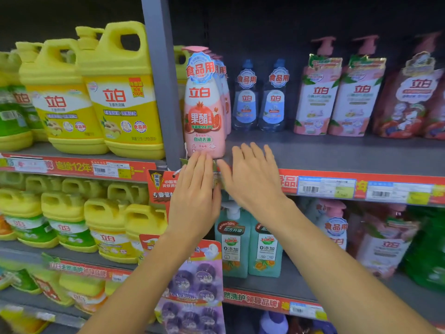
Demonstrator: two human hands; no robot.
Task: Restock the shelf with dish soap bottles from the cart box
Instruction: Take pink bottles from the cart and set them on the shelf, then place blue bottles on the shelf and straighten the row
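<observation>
Yellow jugs stand on the left shelf. Just right of the grey post, a pink dish soap bottle stands upright at the front edge of the grey shelf. The left hand is released, its straight fingertips at the bottle's base. The right hand is also released, holding nothing. Blue bottles stand further back.

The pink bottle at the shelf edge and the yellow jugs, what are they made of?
Pink bottle: likely plastic under a glossy printed sleeve, which catches the light. Yellow jugs: opaque moulded plastic, judging by the built-in handles and soft sheen. Shelf: seemingly matte grey painted metal.
</observation>
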